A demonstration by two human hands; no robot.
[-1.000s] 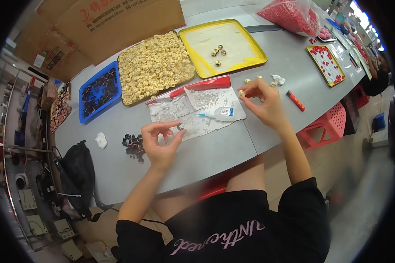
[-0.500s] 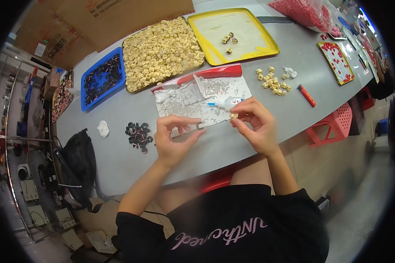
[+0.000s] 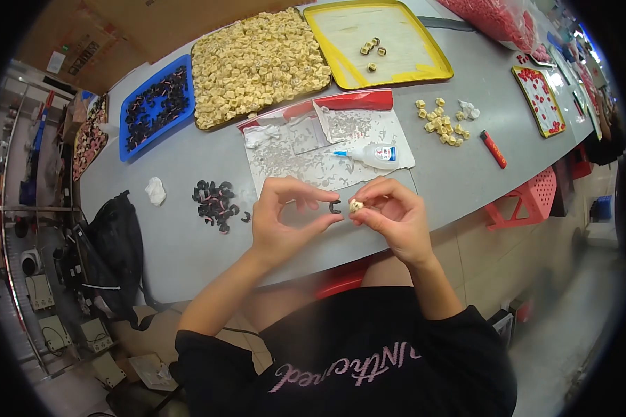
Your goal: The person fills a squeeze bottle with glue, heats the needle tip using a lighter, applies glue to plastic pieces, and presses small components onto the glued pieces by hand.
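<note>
Between thumb and fingertip, my left hand (image 3: pixel 289 212) pinches a small black curved piece (image 3: pixel 335 207). Just right of it, my right hand (image 3: pixel 394 212) grips a small cream cube (image 3: pixel 355 206); a narrow gap seems to part the two pieces. Beyond my hands lies a white sheet (image 3: pixel 285 163) with grey scraps, bearing a glue bottle (image 3: pixel 379 156) with a blue tip. A pile of black curved pieces (image 3: pixel 214 201) is to the left, and a cluster of cream cubes (image 3: pixel 442 125) to the right.
A blue tray (image 3: pixel 124 132) of black pieces, a large heap of cream cubes (image 3: pixel 257 62) and a yellow tray (image 3: pixel 438 71) with several dark-banded cubes stand at the back. A red marker (image 3: pixel 494 149), a tray of red pieces (image 3: pixel 540 104) and a pink stool (image 3: pixel 528 201) are right.
My right hand has come left from the cube cluster with a cream cube. My left hand has moved right with the black piece, so both pieces are now close together.
</note>
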